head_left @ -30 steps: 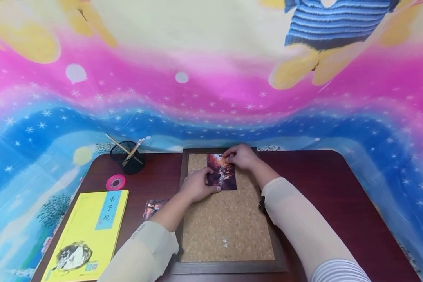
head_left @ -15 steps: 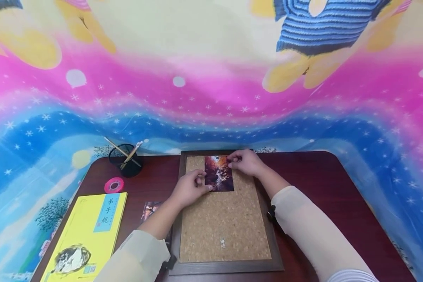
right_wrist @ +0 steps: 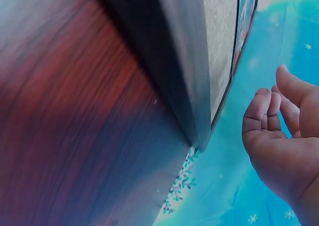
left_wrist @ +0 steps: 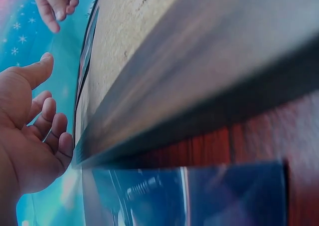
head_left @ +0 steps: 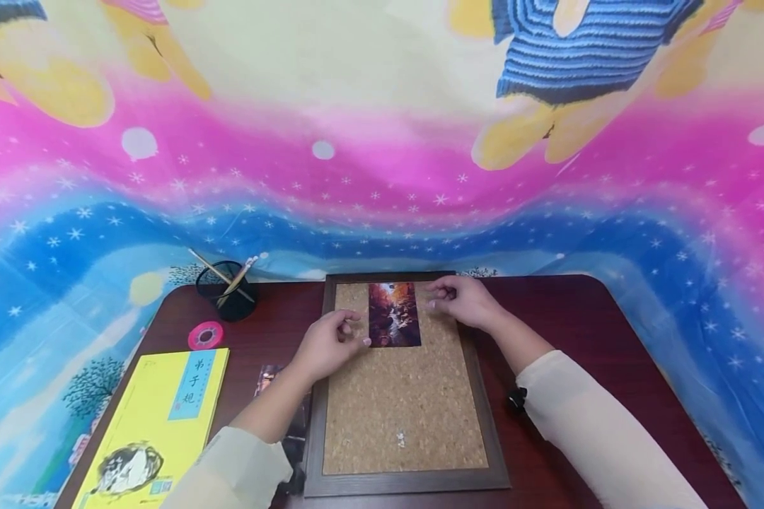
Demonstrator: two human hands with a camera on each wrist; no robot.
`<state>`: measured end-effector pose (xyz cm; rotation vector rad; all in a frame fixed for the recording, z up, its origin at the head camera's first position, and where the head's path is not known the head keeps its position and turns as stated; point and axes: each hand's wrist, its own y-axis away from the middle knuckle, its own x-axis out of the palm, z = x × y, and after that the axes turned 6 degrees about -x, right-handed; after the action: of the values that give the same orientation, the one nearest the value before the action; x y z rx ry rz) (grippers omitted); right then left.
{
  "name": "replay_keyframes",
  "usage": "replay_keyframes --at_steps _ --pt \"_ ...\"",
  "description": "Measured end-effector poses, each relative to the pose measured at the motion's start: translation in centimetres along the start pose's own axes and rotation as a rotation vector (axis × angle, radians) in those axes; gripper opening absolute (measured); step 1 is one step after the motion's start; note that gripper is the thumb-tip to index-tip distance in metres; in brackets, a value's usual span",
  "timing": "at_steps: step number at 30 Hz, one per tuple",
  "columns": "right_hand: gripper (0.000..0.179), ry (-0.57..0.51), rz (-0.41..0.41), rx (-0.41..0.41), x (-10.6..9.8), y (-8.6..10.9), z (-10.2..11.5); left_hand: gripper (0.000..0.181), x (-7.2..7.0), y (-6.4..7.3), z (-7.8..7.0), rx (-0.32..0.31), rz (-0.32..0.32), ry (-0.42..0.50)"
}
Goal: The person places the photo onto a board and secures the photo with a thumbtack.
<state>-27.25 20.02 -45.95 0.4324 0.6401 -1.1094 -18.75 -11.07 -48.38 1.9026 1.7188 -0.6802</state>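
A photo print (head_left: 393,316) of an orange-lit forest stream lies at the top of a cork board (head_left: 404,396) with a dark wooden frame. A small dark spot, perhaps a pin, shows at the photo's top edge. My left hand (head_left: 330,343) hovers just left of the photo, thumb tip close to its lower left corner, fingers loosely bent around nothing. To the photo's right, above the cork, my right hand (head_left: 467,302) is apart from it. In the right wrist view, that right hand (right_wrist: 286,133) holds nothing, its fingers relaxed and bent.
Small whitish bits (head_left: 401,440) lie low on the cork. Other prints (head_left: 296,424) sit on the table left of the frame, partly under my left arm. Farther left are a yellow book (head_left: 159,424), a pink tape roll (head_left: 206,336) and a black mesh pencil cup (head_left: 235,297).
Both hands have drawn away from the photo, the left one leftward and the right one rightward. The photo stays at the top of the cork.
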Motion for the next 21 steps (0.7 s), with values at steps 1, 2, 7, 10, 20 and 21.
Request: replay_keyframes --at_steps 1,2,7,10,20,21 --pt "0.039 -0.003 -0.003 -0.001 -0.2 0.3 -0.1 0.047 -0.1 0.1 0.1 0.001 -0.004 -0.004" --pt "0.039 -0.006 -0.006 -0.001 -0.4 0.5 -0.2 0.047 -0.3 0.2 0.1 0.0 -0.005 -0.005" --pt "0.038 -0.015 -0.032 -0.007 -1.3 1.4 -0.6 0.046 -1.0 0.8 0.3 -0.016 -0.003 -0.013" --pt "0.038 -0.01 -0.045 -0.007 -1.6 1.9 -0.9 0.048 -1.5 1.1 0.6 -0.039 -0.007 -0.027" --pt "0.042 0.018 -0.067 0.031 -2.8 4.2 -2.0 0.046 -3.5 2.4 2.5 -0.09 -0.027 -0.07" --pt "0.042 0.015 -0.073 0.037 -2.9 4.5 -2.1 0.046 -3.7 2.5 2.7 -0.088 -0.027 -0.074"
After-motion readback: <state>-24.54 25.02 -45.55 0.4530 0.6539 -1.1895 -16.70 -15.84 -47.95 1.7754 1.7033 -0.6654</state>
